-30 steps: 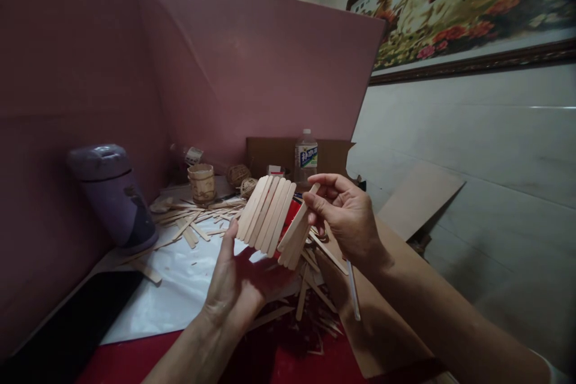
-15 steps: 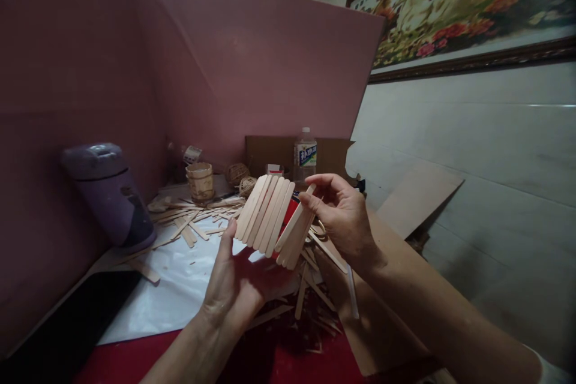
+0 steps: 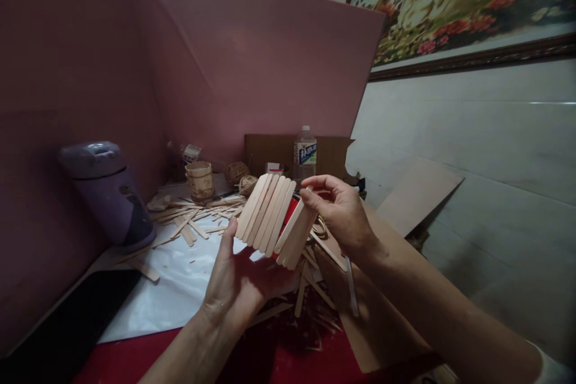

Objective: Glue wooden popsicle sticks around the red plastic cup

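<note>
A red object [image 3: 291, 213], mostly covered, carries a row of wooden craft sticks [image 3: 265, 214] side by side along its outside. My left hand [image 3: 238, 279] supports it from below and at the left, thumb on the leftmost stick. At the upper right, my right hand [image 3: 339, 210] pinches the top of a slanted craft stick [image 3: 290, 227] between thumb and fingers. A wedge-shaped gap showing red lies left of that stick. More sticks [image 3: 297, 246] cover the side to its right. My fingers under the object are partly hidden.
Loose craft sticks [image 3: 184, 216] are scattered over a white sheet [image 3: 166, 294]. A purple tumbler [image 3: 110, 198] stands left, near a stick-covered cup [image 3: 200, 182] and twine balls [image 3: 247, 185]. Behind is a plastic bottle [image 3: 305, 153]. Cardboard [image 3: 373, 318] lies at right, a dark flat object [image 3: 81, 318] at left.
My right hand has shifted very slightly left and its fingers sit closer over the slanted stick's top. My left hand and the object have barely moved.
</note>
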### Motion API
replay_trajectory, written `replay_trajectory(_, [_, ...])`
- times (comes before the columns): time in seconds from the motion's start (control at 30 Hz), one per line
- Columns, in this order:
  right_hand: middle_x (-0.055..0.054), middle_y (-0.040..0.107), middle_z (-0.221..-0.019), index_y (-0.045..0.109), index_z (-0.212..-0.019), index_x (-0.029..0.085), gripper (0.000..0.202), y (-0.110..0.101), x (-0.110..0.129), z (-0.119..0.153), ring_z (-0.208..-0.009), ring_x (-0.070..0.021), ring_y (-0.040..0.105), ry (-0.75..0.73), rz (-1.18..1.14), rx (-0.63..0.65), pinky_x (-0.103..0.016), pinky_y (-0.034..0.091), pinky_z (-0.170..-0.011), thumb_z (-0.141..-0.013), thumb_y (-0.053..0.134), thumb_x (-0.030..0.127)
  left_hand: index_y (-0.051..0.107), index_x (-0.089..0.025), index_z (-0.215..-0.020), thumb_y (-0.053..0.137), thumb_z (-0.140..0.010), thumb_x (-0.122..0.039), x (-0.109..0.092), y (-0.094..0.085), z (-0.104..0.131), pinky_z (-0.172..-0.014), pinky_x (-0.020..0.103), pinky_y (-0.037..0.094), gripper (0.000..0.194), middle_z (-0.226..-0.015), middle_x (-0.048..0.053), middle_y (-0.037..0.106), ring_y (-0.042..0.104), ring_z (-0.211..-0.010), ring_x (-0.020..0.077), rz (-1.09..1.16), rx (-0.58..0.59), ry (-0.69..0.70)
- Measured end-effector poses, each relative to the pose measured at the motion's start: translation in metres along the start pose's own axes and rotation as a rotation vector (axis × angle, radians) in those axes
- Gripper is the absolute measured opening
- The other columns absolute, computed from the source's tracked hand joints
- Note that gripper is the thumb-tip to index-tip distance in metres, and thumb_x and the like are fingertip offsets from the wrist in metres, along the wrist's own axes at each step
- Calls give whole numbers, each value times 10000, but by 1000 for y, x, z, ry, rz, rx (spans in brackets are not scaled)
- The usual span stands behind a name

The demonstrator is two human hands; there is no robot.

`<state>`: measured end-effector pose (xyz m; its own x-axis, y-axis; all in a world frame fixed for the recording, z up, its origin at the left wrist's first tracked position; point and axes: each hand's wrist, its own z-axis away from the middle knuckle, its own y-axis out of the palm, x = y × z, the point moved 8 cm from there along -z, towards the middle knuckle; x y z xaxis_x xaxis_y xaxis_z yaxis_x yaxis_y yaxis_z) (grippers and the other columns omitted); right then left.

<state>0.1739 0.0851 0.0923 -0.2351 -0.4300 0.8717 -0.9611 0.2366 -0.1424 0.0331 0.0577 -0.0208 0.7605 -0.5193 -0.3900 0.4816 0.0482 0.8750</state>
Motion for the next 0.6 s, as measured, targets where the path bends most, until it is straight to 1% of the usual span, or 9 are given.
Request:
replay_trajectory(0.07, [-51,645,-790,651,-833,172,159,0,0,-1,-737,-176,568,8,7,8,-316,453,-640,-759,656,313,442,-156,-1275,575,-776,-577,0,0,0,-758,511,515,666,-1045,183,569,617,-918,346,4,-11,-1])
replay_trajectory(0.17, [-46,651,-781,655,-810,171,146,0,0,-2,-712,-166,563,9,-1,14,-304,443,-628,-757,655,306,446,-148,-1274,560,-780,-588,1,-1,0,-738,504,520,671,-1020,177,571,618,-905,342,-2,-35,-11])
replay_trajectory(0.3, [-36,646,-771,649,-793,169,133,0,-2,-2,-700,-155,551,24,-34,21,-298,434,-631,-739,664,289,434,-139,-1295,559,-775,-598,1,-1,0,-723,497,523,705,-995,160,577,623,-874,332,-21,-14,2])
replay_trajectory(0.47, [-25,639,-755,643,-785,173,134,2,-1,0,-681,-147,534,26,-61,31,-295,425,-619,-729,672,292,419,-150,-1308,558,-777,-596,1,-1,-1,-723,507,521,706,-1059,175,575,626,-888,339,-31,-8,4])
replay_trajectory(0.6, [-21,636,-743,644,-787,174,136,3,-1,0,-682,-146,539,27,-72,46,-296,429,-627,-728,677,292,422,-150,-1301,548,-792,-584,0,-2,-1,-747,527,510,681,-1126,205,563,612,-949,371,-21,-5,12])
